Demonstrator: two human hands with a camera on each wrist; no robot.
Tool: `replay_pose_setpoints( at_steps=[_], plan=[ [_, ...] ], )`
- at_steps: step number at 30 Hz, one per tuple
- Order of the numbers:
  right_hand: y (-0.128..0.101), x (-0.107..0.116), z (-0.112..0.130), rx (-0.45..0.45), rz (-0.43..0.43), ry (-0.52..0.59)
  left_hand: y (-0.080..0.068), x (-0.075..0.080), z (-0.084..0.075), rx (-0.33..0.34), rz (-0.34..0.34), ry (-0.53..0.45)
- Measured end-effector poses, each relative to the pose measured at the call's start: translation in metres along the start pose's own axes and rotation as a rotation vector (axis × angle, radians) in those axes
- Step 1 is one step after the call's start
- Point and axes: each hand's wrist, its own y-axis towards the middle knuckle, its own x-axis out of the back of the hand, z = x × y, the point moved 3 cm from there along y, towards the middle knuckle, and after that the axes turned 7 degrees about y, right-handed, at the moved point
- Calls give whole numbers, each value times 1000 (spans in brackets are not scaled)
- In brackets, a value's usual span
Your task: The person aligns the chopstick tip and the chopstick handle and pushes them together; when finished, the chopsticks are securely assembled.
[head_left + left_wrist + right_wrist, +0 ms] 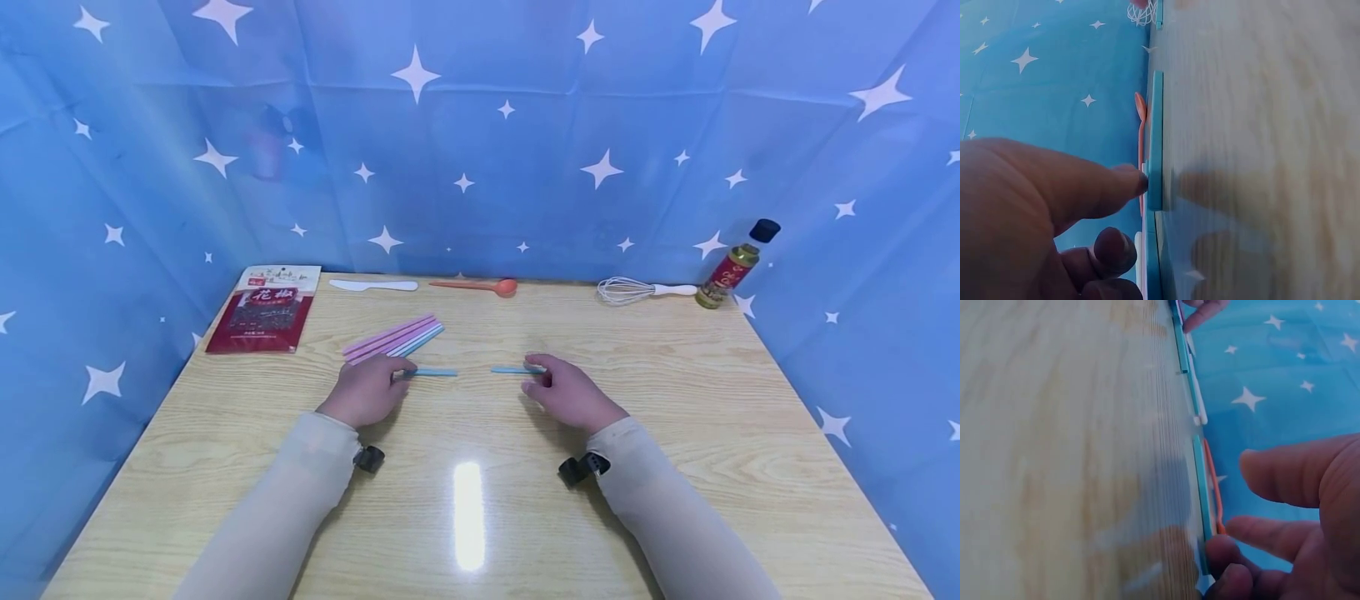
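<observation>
My left hand (371, 390) touches the near end of a thin blue stick (437, 372) with one extended digit. In the left wrist view, that digit's tip meets the flat side of the stick (1157, 137), while other fingers stay bent below it. A second blue stick (510, 370) lies in line with the first, a gap between them. At its right end is my right hand (573, 396). The right wrist view shows the thumb standing away from the stick (1201, 487) and a bent fingertip at its end. Pink and blue sticks (390, 340) lie grouped behind my left hand.
Along the table's back edge lie a red spice packet (262, 312), a white knife (373, 285), an orange spoon (480, 287) and a whisk (645, 290). An oil bottle (731, 271) stands at the back right. A blue starry curtain (480, 125) surrounds the wooden table (675, 367).
</observation>
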Motion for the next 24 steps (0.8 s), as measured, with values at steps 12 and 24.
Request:
replay_pose_setpoints(
  at_steps=[12,24],
  plan=[
    [-2,-1,5,49,25,-35,0,-2,-4,31,6,-39],
    [-7,-6,11,15,43,-84,0,-4,-7,92,1,-68]
  ],
)
